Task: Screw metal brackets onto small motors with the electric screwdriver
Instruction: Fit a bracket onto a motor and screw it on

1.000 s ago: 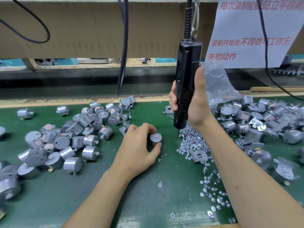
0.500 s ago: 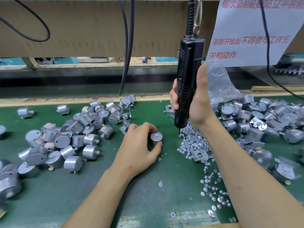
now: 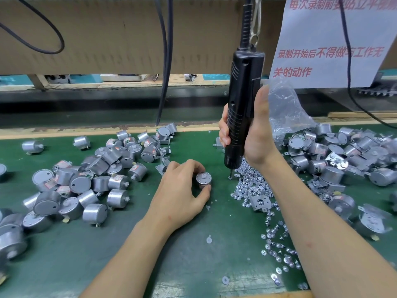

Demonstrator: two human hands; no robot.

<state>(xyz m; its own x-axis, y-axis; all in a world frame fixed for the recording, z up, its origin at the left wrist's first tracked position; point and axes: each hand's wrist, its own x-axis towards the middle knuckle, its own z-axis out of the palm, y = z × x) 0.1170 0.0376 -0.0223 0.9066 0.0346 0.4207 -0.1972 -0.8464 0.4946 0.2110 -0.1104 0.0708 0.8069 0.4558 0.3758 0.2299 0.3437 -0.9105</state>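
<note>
In the head view, 1 small motor [image 3: 203,179] was held upright on the green mat [image 3: 182,254] by the left hand [image 3: 178,190], pinched between the thumb and curled fingers, shaft end up. The electric screwdriver [image 3: 240,108] was gripped vertically by the right hand [image 3: 255,134], fingers wrapped round its black body, its bit pointed down at the left edge of the screw pile [image 3: 251,181] (just right of the motor). 1 loose bracket [image 3: 260,202] was seen lying among the screws. Bare motors [image 3: 86,186] were heaped at the left, bracketed motors [image 3: 335,155] at the right.
</note>
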